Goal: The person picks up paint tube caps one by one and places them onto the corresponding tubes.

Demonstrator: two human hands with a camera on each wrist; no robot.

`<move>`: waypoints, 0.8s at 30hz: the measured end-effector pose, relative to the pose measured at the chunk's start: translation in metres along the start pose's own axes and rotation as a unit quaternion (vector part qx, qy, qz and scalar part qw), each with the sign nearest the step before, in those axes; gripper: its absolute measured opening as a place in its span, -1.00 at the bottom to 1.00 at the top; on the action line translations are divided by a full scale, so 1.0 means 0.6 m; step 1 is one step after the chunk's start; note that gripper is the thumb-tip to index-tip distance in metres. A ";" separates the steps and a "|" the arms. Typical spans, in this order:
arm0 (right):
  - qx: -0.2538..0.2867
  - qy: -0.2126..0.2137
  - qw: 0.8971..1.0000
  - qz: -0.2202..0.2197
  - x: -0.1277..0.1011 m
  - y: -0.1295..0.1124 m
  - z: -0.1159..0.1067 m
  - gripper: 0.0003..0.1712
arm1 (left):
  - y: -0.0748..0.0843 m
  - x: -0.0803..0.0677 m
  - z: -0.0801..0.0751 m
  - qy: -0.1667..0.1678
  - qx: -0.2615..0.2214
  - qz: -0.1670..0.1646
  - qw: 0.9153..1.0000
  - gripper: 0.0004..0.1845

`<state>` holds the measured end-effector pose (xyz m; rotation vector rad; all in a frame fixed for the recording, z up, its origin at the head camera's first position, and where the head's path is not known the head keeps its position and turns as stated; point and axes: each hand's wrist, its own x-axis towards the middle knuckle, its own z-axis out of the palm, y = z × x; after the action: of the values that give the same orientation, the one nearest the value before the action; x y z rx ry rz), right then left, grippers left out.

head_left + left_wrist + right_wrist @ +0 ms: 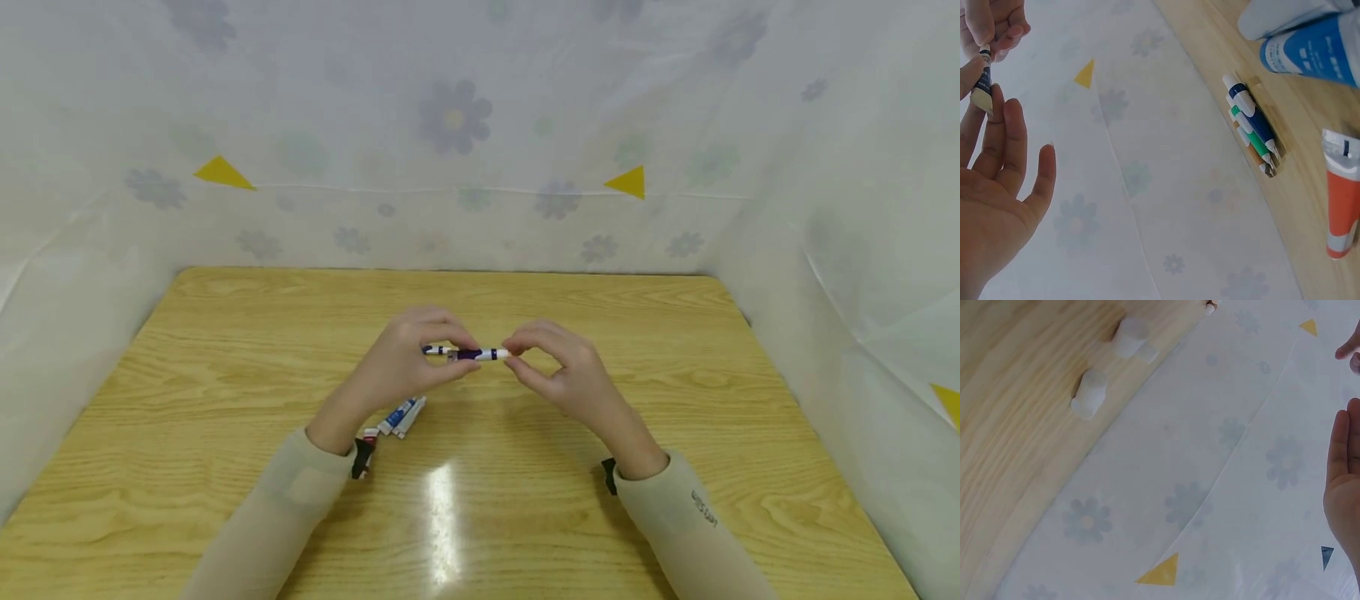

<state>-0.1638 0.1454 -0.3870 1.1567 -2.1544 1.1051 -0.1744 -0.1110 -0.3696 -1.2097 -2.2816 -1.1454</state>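
Marker pen [471, 354]: pinched at both ends by left hand [405, 367] and right hand [566, 375] above desk [675, 333]; cap may slip if grip is loosened.

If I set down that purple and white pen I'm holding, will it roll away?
Probably a little. The pen looks round and slim, so it may roll on the glossy table. It seems stiff and light: the left hand and right hand hold it level by fingertips.
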 end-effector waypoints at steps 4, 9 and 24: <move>0.005 0.005 1.000 -0.010 0.001 0.000 0.001 -0.71 | 0.005 0.001 -0.001 -0.006 -0.013 -0.007 1.000 -0.84; 0.010 0.008 1.000 -0.013 0.001 -0.001 0.001 -0.78 | 0.009 0.000 -0.001 -0.003 -0.010 -0.011 1.000 -0.82; 0.007 0.007 1.000 -0.016 0.002 -0.001 0.001 -0.83 | 0.009 0.000 -0.002 0.008 0.017 -0.002 1.000 -0.80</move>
<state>-0.1637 0.1443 -0.3863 1.1826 -2.1136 1.1139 -0.1699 -0.1102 -0.3664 -1.1784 -2.2833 -1.1083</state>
